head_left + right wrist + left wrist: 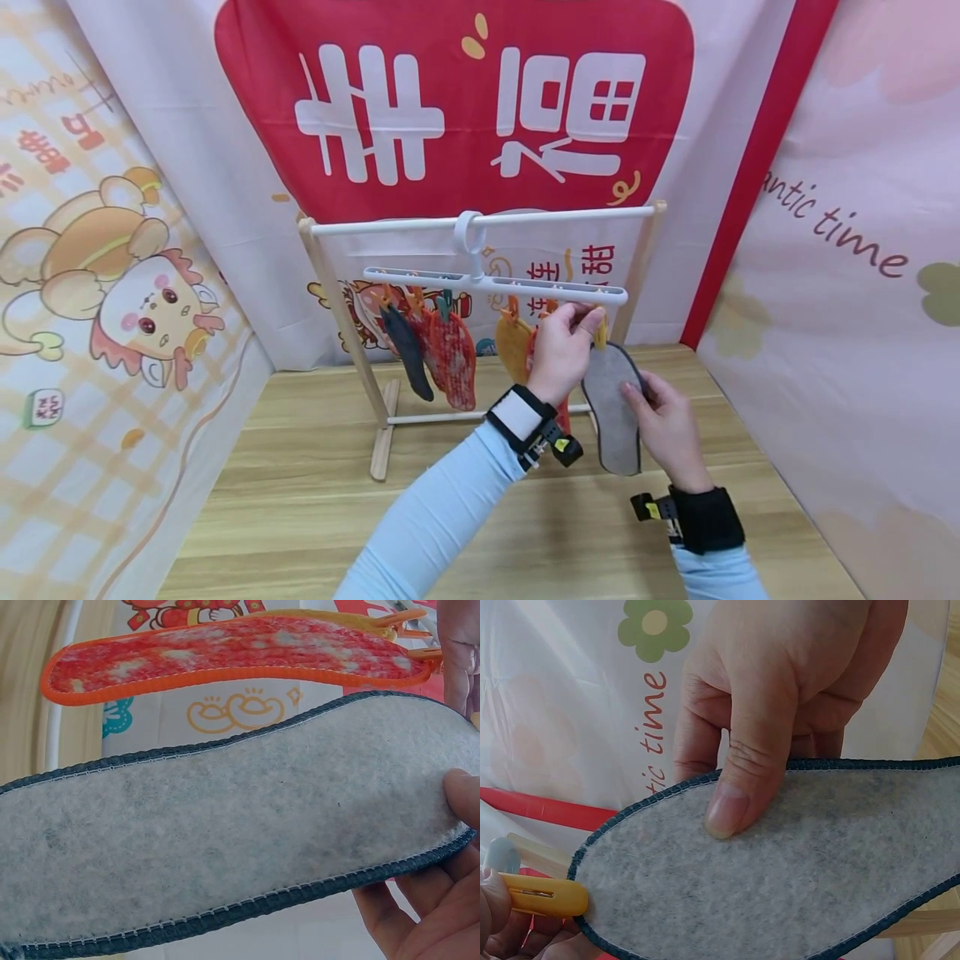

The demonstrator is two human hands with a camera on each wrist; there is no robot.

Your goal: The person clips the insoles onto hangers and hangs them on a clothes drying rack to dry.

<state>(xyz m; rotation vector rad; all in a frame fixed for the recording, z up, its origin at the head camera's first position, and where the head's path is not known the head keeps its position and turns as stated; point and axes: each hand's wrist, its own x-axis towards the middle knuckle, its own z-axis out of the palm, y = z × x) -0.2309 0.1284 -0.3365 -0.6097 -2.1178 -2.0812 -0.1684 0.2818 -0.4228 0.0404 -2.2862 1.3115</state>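
My left hand pinches a yellow clothespin just under the right end of the white hanger. In the left wrist view the clothespin overlaps the rounded end of a grey felt insole with dark teal edging. My right hand holds the insole by its side, thumb on the grey face and fingers behind. The right wrist view shows the insole stretched across, with the right-hand fingers below its edge.
Other insoles hang from orange and dark clips: a dark one, a red one and a yellow one. A red-and-white insole hangs beside the grey one. The hanger hooks over a rack's white bar on the wooden table.
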